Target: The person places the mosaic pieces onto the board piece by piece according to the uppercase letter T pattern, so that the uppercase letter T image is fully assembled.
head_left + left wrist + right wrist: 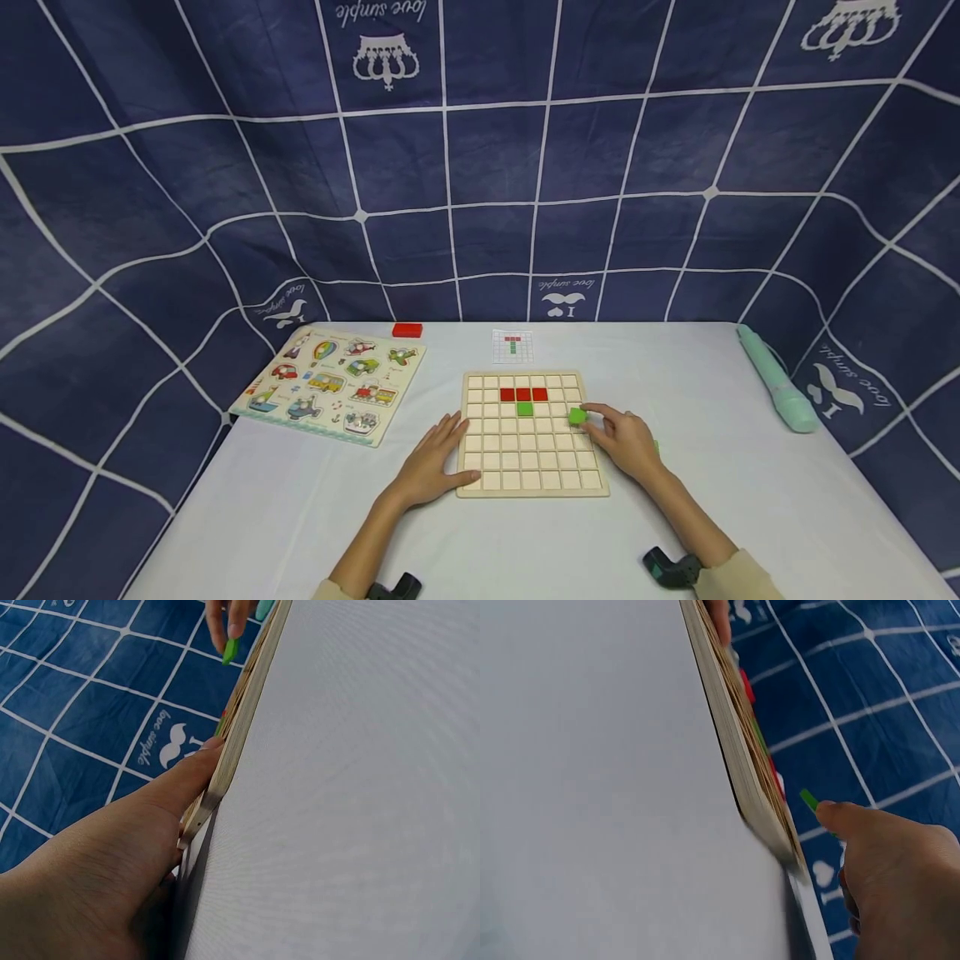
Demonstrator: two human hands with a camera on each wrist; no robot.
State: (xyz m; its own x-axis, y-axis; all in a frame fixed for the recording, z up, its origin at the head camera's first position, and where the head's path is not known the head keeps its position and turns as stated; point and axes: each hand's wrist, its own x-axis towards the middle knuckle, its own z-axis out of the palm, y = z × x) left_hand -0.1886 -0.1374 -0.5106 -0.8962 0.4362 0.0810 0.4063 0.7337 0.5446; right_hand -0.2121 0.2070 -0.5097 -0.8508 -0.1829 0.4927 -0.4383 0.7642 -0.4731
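A pale wooden grid board (532, 492) lies on the white table. Three red square tiles (523, 395) sit side by side in its upper rows, and a green square tile (525, 409) sits below the middle one. My left hand (429, 467) rests at the board's left side, fingers extended, thumb at the lower left edge. Over the board's right side, my right hand (628, 446) pinches another green tile (577, 416) between thumb and finger. The right wrist view shows this tile (808, 799) held above the board's surface.
Behind the board lies a small card (513, 347) printed with red and green squares. A picture puzzle board (330, 383) is at the left, with a red block (407, 331) near it. A mint-green folded umbrella (776, 379) lies at the right. Something green (657, 447) peeks out beside my right hand.
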